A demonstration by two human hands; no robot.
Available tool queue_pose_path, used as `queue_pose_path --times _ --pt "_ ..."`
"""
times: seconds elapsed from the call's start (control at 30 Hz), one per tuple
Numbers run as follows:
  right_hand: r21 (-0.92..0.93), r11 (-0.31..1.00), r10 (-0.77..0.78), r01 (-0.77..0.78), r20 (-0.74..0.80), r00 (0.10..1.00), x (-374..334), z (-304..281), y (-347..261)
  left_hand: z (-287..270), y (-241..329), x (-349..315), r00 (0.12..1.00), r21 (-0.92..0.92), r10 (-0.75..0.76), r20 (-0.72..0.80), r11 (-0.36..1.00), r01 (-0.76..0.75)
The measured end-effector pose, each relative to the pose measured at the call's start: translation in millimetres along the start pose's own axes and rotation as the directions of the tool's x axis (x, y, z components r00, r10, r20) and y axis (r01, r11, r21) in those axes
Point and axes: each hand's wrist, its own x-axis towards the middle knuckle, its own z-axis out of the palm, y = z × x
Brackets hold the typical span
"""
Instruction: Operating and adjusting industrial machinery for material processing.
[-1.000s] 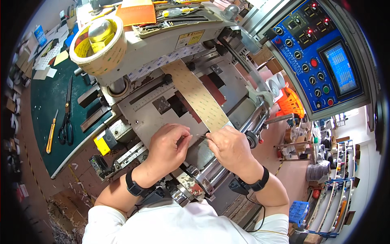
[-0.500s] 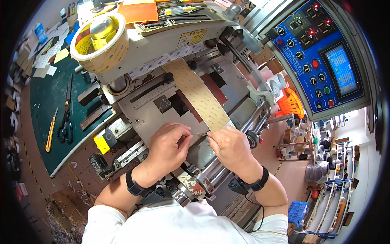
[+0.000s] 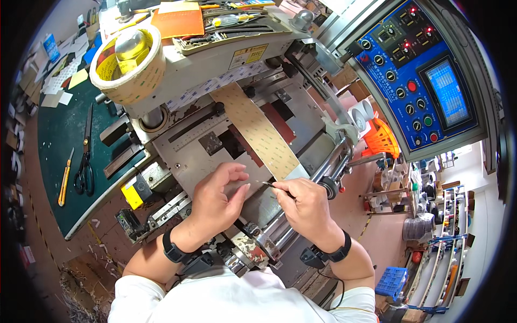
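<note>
My right hand (image 3: 302, 203) pinches a thin dark pointed tool (image 3: 267, 184), its tip facing my left hand; whether it is a pair of tweezers I cannot make out. Nothing shows in my left hand (image 3: 218, 196), whose thumb and fingers are apart near that tip. Just beyond both hands, a long tan strip (image 3: 258, 126) with small green print runs across the machine's metal bed (image 3: 188, 153). A pale piece (image 3: 298, 171) sits at the strip's near end, close to my right knuckles. Under the strip lie dark red and black patches.
A blue control panel (image 3: 417, 81) with knobs and a lit screen stands at the right. On the left green table (image 3: 54, 161) are black scissors (image 3: 86, 156) and a yellow cutter knife (image 3: 65, 177). Metal rollers (image 3: 280, 229) cross in front of me. A tape roll (image 3: 129, 89) stands far left.
My left thumb and fingers have spread apart from a closed pinch. My right hand has shifted slightly left and nearer, still holding the tool. The view has moved a little.
</note>
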Motion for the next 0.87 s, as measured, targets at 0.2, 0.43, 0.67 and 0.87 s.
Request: queue_pose_path --times 0.2,0.43,0.67,0.87 --pt "-0.191 0.980 -0.056 0.059 0.019 0.998 8.8 -1.2 14.6 -1.1 -2.0 -1.7 0.999 -0.057 -0.030 0.024 0.998 0.031" --pt "-0.284 0.952 -0.097 0.113 0.069 0.993 18.3 -2.1 19.5 -0.7 -5.5 -1.3 1.000 -0.048 -0.017 0.018 0.999 0.018" --pt "-0.333 0.939 -0.076 0.090 0.053 0.996 29.3 0.4 40.4 -0.8 -5.1 -1.2 1.000 -0.029 -0.010 0.024 1.000 0.011" --pt "-0.350 0.934 -0.052 0.076 0.076 0.996 31.3 0.0 38.7 -0.8 -7.0 -1.9 0.999 -0.024 -0.012 0.030 1.000 0.013"
